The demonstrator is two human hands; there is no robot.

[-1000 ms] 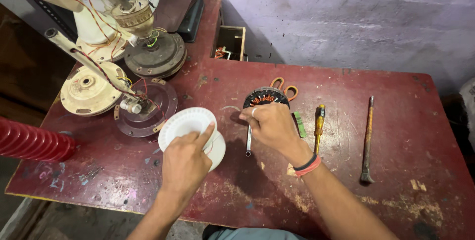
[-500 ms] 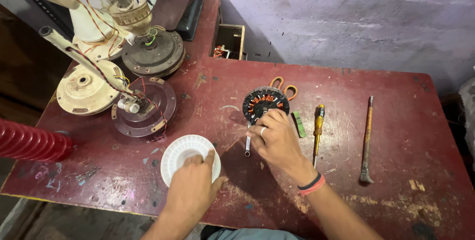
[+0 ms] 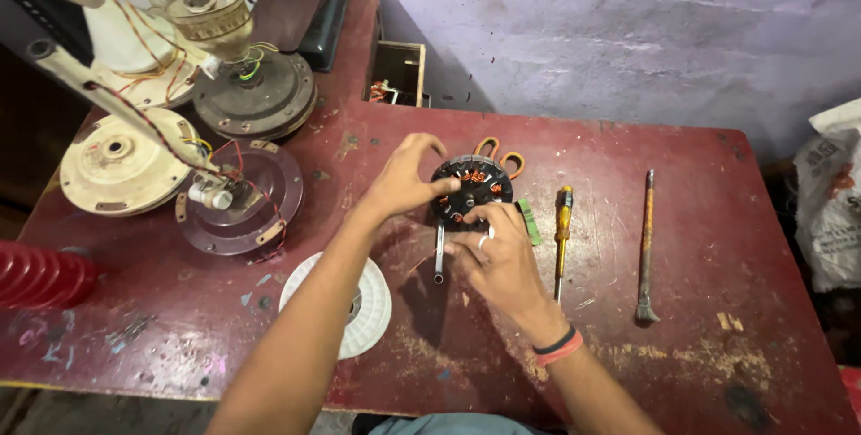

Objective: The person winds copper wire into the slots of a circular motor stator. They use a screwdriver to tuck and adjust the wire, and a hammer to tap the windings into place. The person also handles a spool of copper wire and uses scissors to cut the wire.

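A round black motor stator with copper windings (image 3: 473,186) and a metal shaft (image 3: 439,256) lies on the worn red table (image 3: 682,354). My left hand (image 3: 408,177) grips the stator's left edge with thumb and fingers. On the stator's near edge rests my right hand (image 3: 493,256), which wears a ring and wrist bands; its fingers pinch that edge. A white spool (image 3: 359,309) lies on the table under my left forearm, untouched.
Orange-handled scissors (image 3: 500,155) lie behind the stator. A yellow screwdriver (image 3: 561,233) and a rusty chisel (image 3: 646,247) lie to the right. Fan motor parts (image 3: 242,197), wired housings (image 3: 121,161) and a red ribbed part (image 3: 36,275) crowd the left. A small box (image 3: 397,72) sits at the back.
My left hand let go of the white spool and moved up to the stator. The camera view drew closer. My right hand stayed at the stator.
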